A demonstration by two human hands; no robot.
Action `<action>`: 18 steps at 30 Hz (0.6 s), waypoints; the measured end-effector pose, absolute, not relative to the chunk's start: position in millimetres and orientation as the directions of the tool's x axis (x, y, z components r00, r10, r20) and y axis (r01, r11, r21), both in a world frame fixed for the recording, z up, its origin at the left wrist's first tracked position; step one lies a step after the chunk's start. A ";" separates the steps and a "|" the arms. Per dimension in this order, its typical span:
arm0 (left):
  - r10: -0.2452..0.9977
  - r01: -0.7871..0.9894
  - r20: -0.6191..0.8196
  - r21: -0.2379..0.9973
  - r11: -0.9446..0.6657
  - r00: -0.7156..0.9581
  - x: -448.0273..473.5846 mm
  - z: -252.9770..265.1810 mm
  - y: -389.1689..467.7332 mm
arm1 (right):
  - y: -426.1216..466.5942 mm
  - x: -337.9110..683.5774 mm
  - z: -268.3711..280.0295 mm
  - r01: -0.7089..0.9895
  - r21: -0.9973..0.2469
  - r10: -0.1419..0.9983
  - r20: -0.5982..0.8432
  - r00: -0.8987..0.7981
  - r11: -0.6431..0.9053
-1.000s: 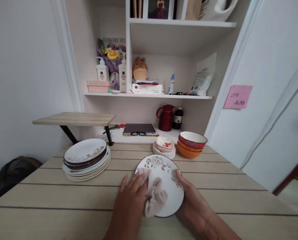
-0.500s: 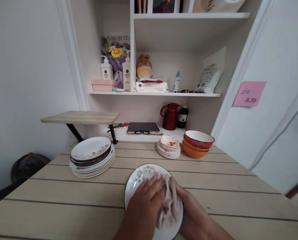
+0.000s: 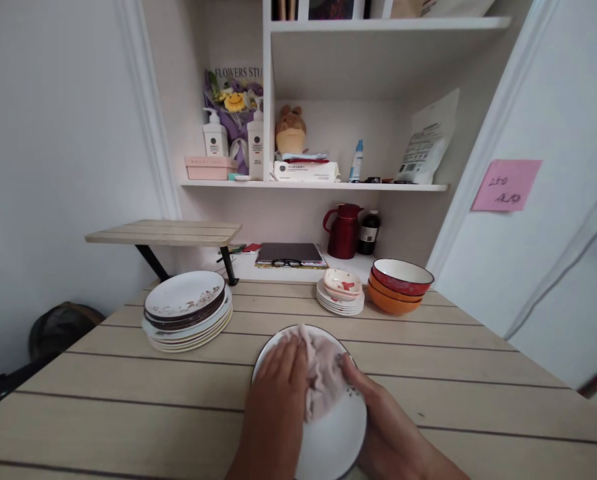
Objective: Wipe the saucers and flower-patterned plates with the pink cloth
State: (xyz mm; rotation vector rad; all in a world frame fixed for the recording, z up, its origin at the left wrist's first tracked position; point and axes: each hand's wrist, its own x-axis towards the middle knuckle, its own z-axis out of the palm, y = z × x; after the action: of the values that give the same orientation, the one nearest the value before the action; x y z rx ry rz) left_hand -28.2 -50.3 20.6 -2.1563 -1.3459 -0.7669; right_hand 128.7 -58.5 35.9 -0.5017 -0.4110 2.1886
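Note:
A white plate (image 3: 331, 443) with a dark rim and a floral print lies in front of me, over the near part of the table. My left hand (image 3: 283, 383) presses a crumpled pale pink cloth (image 3: 325, 380) onto the plate's upper left, its fingers close together on the cloth. My right hand (image 3: 381, 417) grips the plate's right rim, thumb on top near the print and the other fingers hidden below. Part of the floral print shows by that thumb; cloth and left hand cover the plate's far left area.
A stack of plates (image 3: 188, 307) stands at the left by a small raised wooden shelf (image 3: 163, 232). Farther back on the right are small dishes (image 3: 342, 293) and stacked bowls (image 3: 398, 287). Behind the slatted table (image 3: 178, 400) are a closed laptop (image 3: 288, 252) and a red jug (image 3: 344, 230).
My left hand and the cloth have shifted from the plate's middle toward its upper left. The plate appears turned: print seen at the far left before now shows at the right.

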 end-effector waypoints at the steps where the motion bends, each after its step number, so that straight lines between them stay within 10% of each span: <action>1: 0.625 0.893 0.679 -0.102 -0.439 0.385 -23.0 20.1 -51.4 | -58.9 127.1 35.5 -0.670 -0.438 0.793 -0.211 -0.571 -0.599; 9: 0.535 0.753 0.646 -0.095 -0.651 0.545 -22.0 30.3 -55.5 | -47.3 143.9 49.1 -0.712 -0.366 0.801 -0.295 -0.522 -0.599; 18: 0.636 0.974 0.745 -0.083 -0.209 0.200 -43.2 51.0 -53.6 | -61.2 133.8 45.3 -0.619 -0.489 0.781 -0.266 -0.565 -0.614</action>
State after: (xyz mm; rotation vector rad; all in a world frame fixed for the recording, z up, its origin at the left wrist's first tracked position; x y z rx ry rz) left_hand -43.2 -53.6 51.0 -1.9224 -1.4952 -0.7872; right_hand 133.8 -61.2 45.3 -0.5904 -0.4370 2.1908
